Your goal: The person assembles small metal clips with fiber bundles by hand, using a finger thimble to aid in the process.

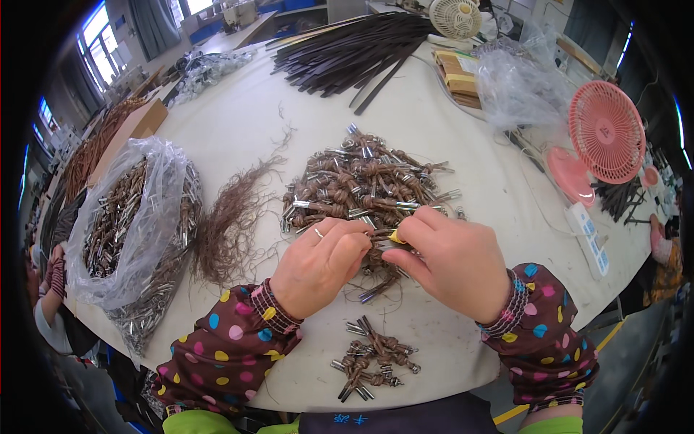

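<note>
— How far along are you?

— Judging by the table (448, 130), early on. The bag (126, 224) at my left is full of metal-tipped cords, and the big pile (365, 184) in the middle, just beyond my hands, is much larger than the small pile (376, 358) near me, which I take to be the finished ones. A tuft of loose fibres (231, 217) lies between bag and big pile.

— And your hands?

— Both meet at the near edge of the big pile. My left hand (318, 264) has its grip closed on one cord (379, 235); my right hand (452, 264) pinches a small yellow tool (395, 236) against that same cord, fingers tight.

— So most is left?

— I'd say so.
</note>
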The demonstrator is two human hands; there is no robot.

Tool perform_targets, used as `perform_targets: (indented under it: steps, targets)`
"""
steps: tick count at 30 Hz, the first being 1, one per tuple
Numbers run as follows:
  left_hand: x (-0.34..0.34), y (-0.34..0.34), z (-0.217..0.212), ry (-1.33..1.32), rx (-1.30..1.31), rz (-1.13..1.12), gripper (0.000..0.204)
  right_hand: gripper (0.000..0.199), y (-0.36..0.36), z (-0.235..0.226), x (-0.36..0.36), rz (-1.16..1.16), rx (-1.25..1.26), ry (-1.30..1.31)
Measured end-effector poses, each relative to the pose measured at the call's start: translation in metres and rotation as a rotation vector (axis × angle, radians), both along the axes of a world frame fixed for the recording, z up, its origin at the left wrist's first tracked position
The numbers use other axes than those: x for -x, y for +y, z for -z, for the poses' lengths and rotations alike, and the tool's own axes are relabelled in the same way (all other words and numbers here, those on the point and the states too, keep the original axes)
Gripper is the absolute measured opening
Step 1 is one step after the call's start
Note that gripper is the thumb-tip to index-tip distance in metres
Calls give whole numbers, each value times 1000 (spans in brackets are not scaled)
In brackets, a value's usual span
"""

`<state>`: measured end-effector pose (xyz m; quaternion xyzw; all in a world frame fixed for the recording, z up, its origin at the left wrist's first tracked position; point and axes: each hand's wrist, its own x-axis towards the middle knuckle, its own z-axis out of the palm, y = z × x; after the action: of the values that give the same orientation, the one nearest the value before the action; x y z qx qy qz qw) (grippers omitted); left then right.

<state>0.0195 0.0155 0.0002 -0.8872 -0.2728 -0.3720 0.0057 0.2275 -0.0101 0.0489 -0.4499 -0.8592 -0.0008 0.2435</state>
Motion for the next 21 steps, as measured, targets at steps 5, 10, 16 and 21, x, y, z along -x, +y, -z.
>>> perform_targets:
  steps: [5,10,16,21]
  targets:
    - [2,-2,1,26,18,0,28,22,0,-3,6,-20,-56,-106]
    - [1,0,6,41,17,19,31,21,-1,-4,8,-14,-121,-191]
    - [0,-2,4,-12,41,26,31,21,1,0,10,-27,-137,-228]
    - [0,2,8,-170,124,25,27,28,7,16,-11,-48,261,230]
